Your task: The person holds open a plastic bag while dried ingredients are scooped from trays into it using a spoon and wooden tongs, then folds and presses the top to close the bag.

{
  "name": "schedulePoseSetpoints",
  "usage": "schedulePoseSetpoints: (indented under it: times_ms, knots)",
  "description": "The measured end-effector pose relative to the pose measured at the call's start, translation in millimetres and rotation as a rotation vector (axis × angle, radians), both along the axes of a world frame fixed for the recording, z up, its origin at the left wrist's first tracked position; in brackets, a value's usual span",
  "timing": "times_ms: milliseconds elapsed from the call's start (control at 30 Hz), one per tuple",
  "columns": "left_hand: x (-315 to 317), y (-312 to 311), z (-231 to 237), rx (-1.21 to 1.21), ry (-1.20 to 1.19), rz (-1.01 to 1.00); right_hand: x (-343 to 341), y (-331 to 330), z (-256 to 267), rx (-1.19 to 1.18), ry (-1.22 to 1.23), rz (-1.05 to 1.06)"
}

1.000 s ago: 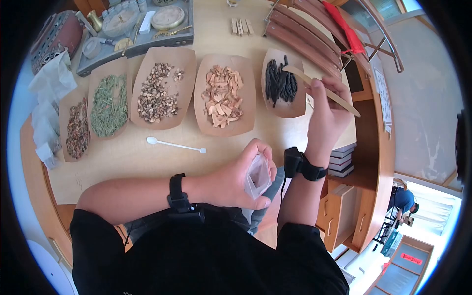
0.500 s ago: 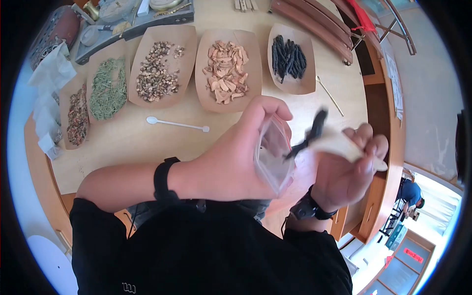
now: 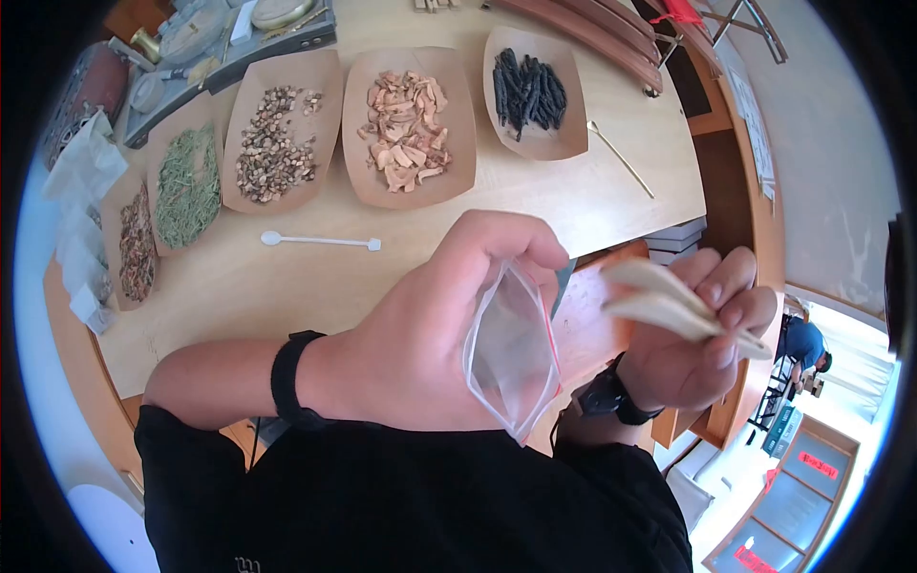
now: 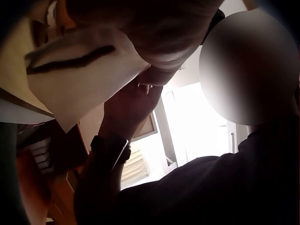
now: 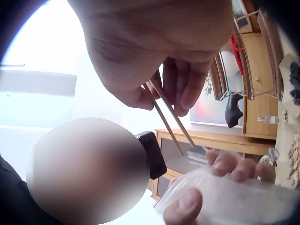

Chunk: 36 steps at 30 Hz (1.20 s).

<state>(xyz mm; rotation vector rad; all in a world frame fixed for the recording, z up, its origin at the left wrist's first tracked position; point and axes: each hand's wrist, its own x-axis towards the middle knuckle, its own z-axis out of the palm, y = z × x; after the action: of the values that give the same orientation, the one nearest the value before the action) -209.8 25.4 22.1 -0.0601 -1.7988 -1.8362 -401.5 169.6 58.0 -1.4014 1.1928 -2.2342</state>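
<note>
My left hand [image 3: 420,329] grips a clear zip-lock bag [image 3: 514,358] with a red seal line, its mouth spread wide and facing up. Through the bag's wall in the left wrist view shows a dark stick [image 4: 70,61]. Just right of the bag, my right hand [image 3: 693,358] pinches light wooden tongs [image 3: 664,307] between thumb and fingers. Their two arms stand apart with nothing between the tips, as the right wrist view also shows. Ahead of both hands, a brown paper tray [image 3: 569,143] holds black dried sticks [image 3: 528,91].
More paper trays hold pale slices [image 3: 403,134], round brown pieces [image 3: 277,153], green herb [image 3: 188,186] and reddish-brown bits [image 3: 137,244]. A white spoon [image 3: 320,242] and a thin golden stick [image 3: 621,159] lie on the table. A brown slatted rack [image 3: 583,33] stands behind.
The tongs came from the black-stick tray to the bag with a black stick, which is now gone from their tips. The left hand rose slightly and turned the bag's mouth upward.
</note>
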Motion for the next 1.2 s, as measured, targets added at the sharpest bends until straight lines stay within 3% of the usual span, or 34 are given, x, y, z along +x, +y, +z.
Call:
schedulePoseSetpoints:
  times_ms: [67,133,200,267,367,400,467,533,600,867,933,1067,1133,1200]
  knots:
    - [1.0,3.9,-5.0,0.052,0.000,-0.047,-12.4,-0.9,-3.1,0.053,-0.033,-0.210]
    - [1.8,8.5,-9.5,0.206,-0.078,-0.180,-27.7,-12.5,-10.1,-0.013,-0.027,-0.207]
    - [1.0,16.8,-25.2,0.275,-0.133,-0.235,-43.1,-21.5,-19.3,0.330,0.121,-0.479]
    - [-3.1,18.7,-43.3,0.356,-0.189,-0.288,-50.2,-35.6,-25.2,0.517,0.092,-0.451]
    - [-4.6,20.3,-66.3,0.755,-0.399,-0.450,-57.8,-59.8,-36.0,0.589,0.086,-0.328]
    - [-2.2,18.9,-62.6,0.760,-0.395,-0.446,-61.6,-68.7,-42.1,0.584,0.073,-0.300]
    - [3.3,16.5,-52.6,0.362,-0.337,-0.447,-67.8,-85.9,-50.3,0.595,0.169,-0.328]
    - [2.8,20.0,-58.0,0.349,-0.264,-0.476,-70.5,-102.8,-49.9,0.599,0.271,-0.355]
    - [1.9,21.0,-69.5,0.477,-0.360,-0.504,-66.5,-119.8,-41.4,0.585,0.583,-0.369]
    - [-0.5,11.5,-77.4,0.473,-0.372,-0.466,-59.9,-144.2,-35.6,0.732,0.643,-0.296]
    - [-0.3,11.2,-75.2,0.452,-0.363,-0.446,-62.0,-142.2,-40.9,0.759,0.441,-0.332]
    - [-1.9,12.3,-77.4,0.538,-0.339,-0.456,-66.1,-128.5,-45.5,0.704,0.263,-0.347]
    - [-3.0,10.2,-76.6,0.624,-0.332,-0.443,-62.3,-115.9,-41.0,0.511,0.048,-0.364]
    - [-2.8,4.3,-64.5,0.575,-0.293,-0.392,-57.1,-94.4,-38.5,0.493,-0.066,-0.343]
